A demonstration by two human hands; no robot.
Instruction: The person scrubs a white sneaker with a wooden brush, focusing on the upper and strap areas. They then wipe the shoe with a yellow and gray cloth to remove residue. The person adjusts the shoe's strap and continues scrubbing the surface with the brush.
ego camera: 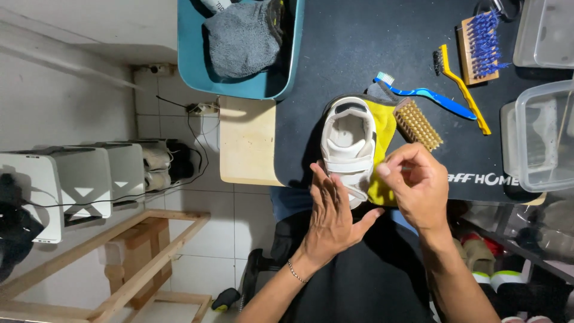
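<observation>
So, both hands are hovering at the near edge of the dark mat, right over a small white shoe with straps. That shoe sits sole-down on a yellow cloth, toe pointing away, just at the mat's near edge. The left hand is flat and open, fingers stretched out together, palm facing right, fingertips close to the shoe's near end and holding nothing. The right hand is curled loosely, thumb and forefinger pinched toward each other; can't tell if there's anything tiny between them. Just beyond the right hand lies a tan bristle brush, touching the cloth's far corner. Farther right there's a blue toothbrush, a yellow-handled brush and a wooden brush with blue bristles. A teal tub with grey cloth sits far left.
</observation>
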